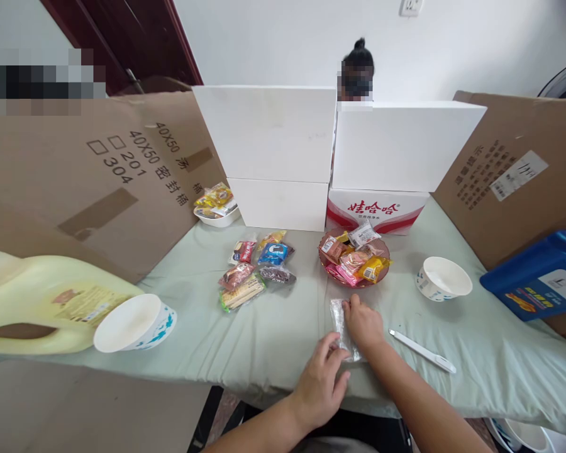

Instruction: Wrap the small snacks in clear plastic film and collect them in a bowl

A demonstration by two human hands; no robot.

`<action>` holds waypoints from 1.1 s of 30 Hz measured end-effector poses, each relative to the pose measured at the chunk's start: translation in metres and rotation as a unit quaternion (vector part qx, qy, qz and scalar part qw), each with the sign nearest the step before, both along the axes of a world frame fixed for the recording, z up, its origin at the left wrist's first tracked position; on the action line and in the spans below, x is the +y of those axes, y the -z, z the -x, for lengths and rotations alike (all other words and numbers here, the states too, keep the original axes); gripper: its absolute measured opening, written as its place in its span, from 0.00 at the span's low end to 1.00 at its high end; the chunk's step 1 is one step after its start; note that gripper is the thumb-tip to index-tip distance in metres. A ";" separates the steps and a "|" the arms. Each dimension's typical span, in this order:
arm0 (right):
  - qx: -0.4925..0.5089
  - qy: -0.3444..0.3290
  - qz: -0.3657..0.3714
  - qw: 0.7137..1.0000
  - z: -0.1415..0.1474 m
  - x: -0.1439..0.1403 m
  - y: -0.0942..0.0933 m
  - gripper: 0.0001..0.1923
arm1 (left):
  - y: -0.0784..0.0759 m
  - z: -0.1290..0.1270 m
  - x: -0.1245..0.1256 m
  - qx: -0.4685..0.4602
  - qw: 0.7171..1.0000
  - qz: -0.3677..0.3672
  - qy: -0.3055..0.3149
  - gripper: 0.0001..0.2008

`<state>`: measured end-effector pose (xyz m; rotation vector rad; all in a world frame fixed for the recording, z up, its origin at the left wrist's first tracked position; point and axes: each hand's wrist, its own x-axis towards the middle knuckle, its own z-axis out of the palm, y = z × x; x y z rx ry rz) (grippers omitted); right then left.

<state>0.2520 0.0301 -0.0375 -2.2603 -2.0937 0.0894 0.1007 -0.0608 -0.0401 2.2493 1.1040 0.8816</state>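
A small clear plastic packet (pixel 340 322) lies on the pale green cloth near the table's front edge. My right hand (pixel 364 326) presses on its right side, fingers curled over it. My left hand (pixel 321 379) pinches the packet's near end between thumb and fingers. Just beyond the packet stands a pink glass bowl (pixel 378 277) full of wrapped snacks. A white pen-like tool (pixel 423 351) lies to the right of my right hand.
Several loose snack packs (pixel 257 269) lie left of the bowl. Empty white paper bowls stand at right (pixel 442 279) and left (pixel 134 323); another bowl with snacks (pixel 216 206) sits far left. A yellow jug (pixel 38 301), blue container (pixel 542 274), white boxes (pixel 268 135), cardboard walls and a person behind surround the table.
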 end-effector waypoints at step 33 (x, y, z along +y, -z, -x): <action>-0.032 -0.342 -0.136 0.929 -0.051 -0.113 0.023 0.38 | 0.004 0.003 0.056 0.113 0.992 -0.052 0.034 0.18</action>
